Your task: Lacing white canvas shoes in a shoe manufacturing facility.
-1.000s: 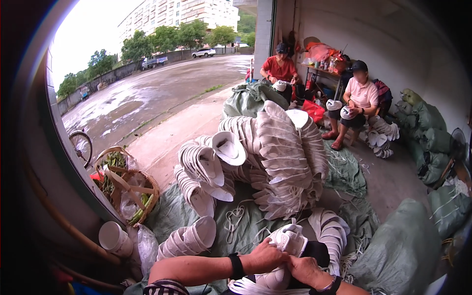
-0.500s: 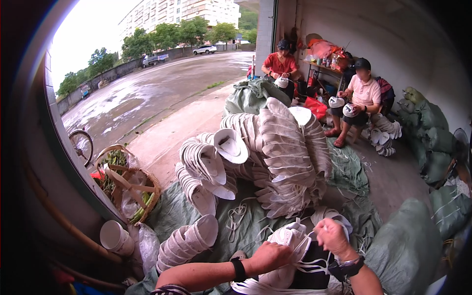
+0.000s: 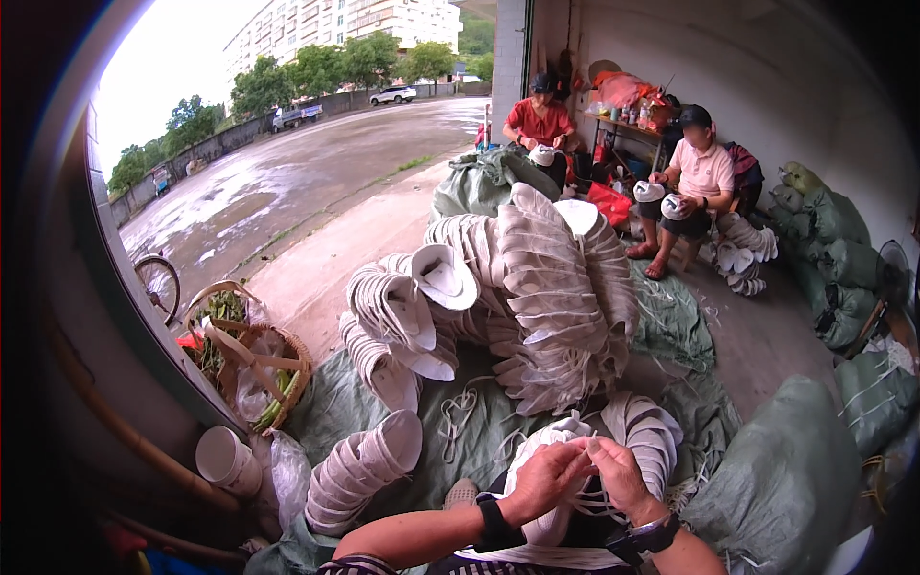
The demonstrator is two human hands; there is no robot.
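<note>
At the far left, about nine o'clock from the hands, a wicker basket (image 3: 251,369) held greens, and below it a pale cup (image 3: 227,460) stood by the wall. A nested row of white caps (image 3: 359,470) lay on the green tarp (image 3: 335,412) just left of the person's forearm.

The left hand (image 3: 541,479) was curled, its fingers (image 3: 565,458) bent onto the top of a white cap (image 3: 546,460) that sat upright between the two hands. The cap's crown showed at the hand's twelve o'clock, and its body ran down behind the palm toward the lap. The right hand (image 3: 621,474) was just beside, at three o'clock of the cap, its fingertips (image 3: 592,448) pinched nearly shut at the cap's upper edge, meeting the left fingers there. Thin white strips hung below the hands; whether the pinch held one, I could not tell.

At twelve o'clock a big heap of stacked caps (image 3: 537,297) rose on the tarp. Farther off, at one o'clock, two seated people (image 3: 704,177) each handled caps. At three o'clock lay a stuffed green sack (image 3: 786,479).
</note>
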